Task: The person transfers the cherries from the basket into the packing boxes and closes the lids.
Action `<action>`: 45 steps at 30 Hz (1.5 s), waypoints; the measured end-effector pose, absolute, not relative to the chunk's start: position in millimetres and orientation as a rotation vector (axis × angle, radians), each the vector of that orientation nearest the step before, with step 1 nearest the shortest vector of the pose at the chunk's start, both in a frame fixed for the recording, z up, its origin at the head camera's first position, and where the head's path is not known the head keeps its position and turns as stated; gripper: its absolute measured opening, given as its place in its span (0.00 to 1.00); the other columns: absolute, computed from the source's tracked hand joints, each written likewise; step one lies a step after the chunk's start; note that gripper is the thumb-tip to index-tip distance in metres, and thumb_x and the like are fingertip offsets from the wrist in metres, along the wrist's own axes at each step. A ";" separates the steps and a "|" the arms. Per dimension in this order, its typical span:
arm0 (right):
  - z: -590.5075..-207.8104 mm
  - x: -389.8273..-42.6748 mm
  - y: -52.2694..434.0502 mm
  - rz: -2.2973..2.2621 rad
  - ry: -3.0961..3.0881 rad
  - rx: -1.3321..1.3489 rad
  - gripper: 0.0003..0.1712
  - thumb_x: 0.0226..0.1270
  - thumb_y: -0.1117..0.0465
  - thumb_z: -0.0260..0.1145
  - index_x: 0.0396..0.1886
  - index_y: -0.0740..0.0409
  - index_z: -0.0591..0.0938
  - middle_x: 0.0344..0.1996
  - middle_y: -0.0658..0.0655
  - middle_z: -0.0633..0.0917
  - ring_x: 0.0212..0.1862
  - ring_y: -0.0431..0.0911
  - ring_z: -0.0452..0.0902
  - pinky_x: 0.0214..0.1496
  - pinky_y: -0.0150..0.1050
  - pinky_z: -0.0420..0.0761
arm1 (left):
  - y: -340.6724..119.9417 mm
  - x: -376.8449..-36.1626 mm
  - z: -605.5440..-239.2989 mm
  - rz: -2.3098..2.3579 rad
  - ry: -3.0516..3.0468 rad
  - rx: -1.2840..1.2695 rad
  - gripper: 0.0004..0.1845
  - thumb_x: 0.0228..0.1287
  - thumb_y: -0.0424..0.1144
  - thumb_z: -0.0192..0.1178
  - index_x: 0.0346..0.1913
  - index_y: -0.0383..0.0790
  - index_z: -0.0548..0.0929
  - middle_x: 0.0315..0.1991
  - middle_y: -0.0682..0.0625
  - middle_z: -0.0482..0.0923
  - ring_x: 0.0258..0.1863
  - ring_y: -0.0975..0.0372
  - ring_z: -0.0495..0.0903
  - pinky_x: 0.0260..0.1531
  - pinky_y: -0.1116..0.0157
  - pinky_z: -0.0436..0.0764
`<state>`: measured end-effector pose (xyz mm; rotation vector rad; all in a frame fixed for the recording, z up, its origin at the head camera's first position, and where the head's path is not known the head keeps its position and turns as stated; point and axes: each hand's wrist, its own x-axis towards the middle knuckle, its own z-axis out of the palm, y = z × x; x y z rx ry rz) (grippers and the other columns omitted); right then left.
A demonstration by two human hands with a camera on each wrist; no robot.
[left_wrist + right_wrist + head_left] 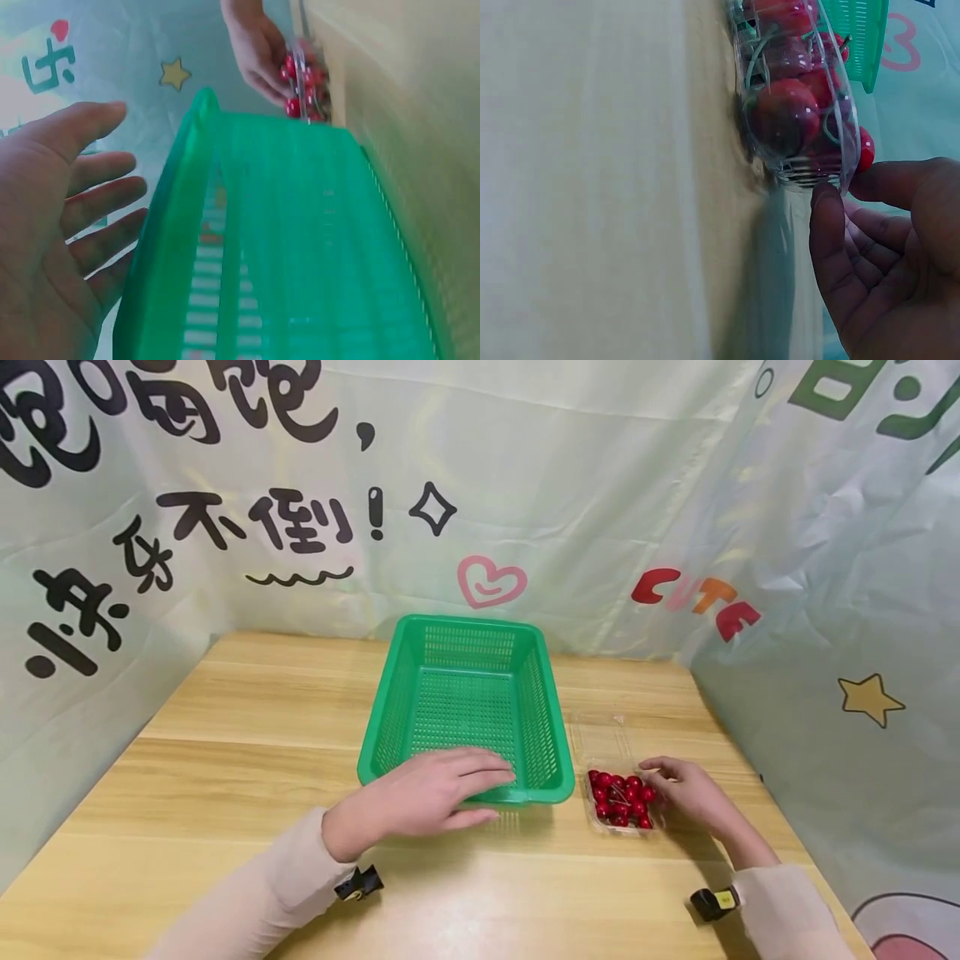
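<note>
A green plastic basket (465, 693) with perforated walls stands on the table. Over its near rim lies my left hand (442, 785), fingers extended, holding nothing; the left wrist view shows this hand (67, 225) beside the basket wall (292, 225), fingers spread. To the basket's right sits a clear plastic box (621, 828) filled with red cherries (618, 797), its transparent lid (602, 735) folded back. At the box's right edge, my right hand (686, 793) has its thumb and fingertips on either side of the rim, pinching it, as the right wrist view shows for the hand (889, 255).
The wooden table (247, 760) has printed fabric walls (585, 485) at the back and both sides. Dark wrist cameras (360, 883) hang below the light sleeves (292, 868).
</note>
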<state>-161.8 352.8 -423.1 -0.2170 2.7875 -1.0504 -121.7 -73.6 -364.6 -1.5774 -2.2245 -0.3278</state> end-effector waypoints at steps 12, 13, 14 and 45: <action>-427.0 -141.0 353.2 -1.236 2.651 -0.108 0.24 0.75 0.55 0.58 0.61 0.70 0.74 0.29 0.57 0.78 0.27 0.49 0.78 0.29 0.40 0.82 | -18.9 -106.6 -371.2 -0.374 -2.021 -1.735 0.31 0.70 0.51 0.58 0.68 0.36 0.69 0.65 0.46 0.72 0.66 0.60 0.69 0.69 0.69 0.56; -426.9 -138.7 353.4 -1.256 2.633 -0.096 0.25 0.75 0.55 0.58 0.61 0.70 0.73 0.29 0.58 0.78 0.27 0.49 0.78 0.29 0.40 0.82 | -14.8 -104.5 -371.6 -0.365 -2.021 -1.752 0.31 0.70 0.51 0.57 0.69 0.36 0.69 0.65 0.46 0.71 0.66 0.60 0.68 0.69 0.69 0.56; -426.8 -136.4 353.5 -1.275 2.617 -0.088 0.26 0.75 0.55 0.58 0.62 0.70 0.72 0.29 0.58 0.77 0.27 0.49 0.78 0.30 0.40 0.82 | -10.8 -102.2 -372.1 -0.368 -2.033 -1.770 0.31 0.71 0.51 0.57 0.69 0.36 0.69 0.66 0.47 0.71 0.67 0.61 0.67 0.69 0.69 0.56; -426.2 -195.2 367.4 -1.617 2.302 -0.092 0.34 0.80 0.57 0.49 0.71 0.79 0.54 0.57 0.71 0.78 0.48 0.38 0.81 0.51 0.33 0.80 | 60.6 -99.3 -422.8 -0.655 -2.941 -1.332 0.42 0.68 0.63 0.50 0.77 0.45 0.54 0.78 0.47 0.43 0.52 0.60 0.81 0.36 0.74 0.81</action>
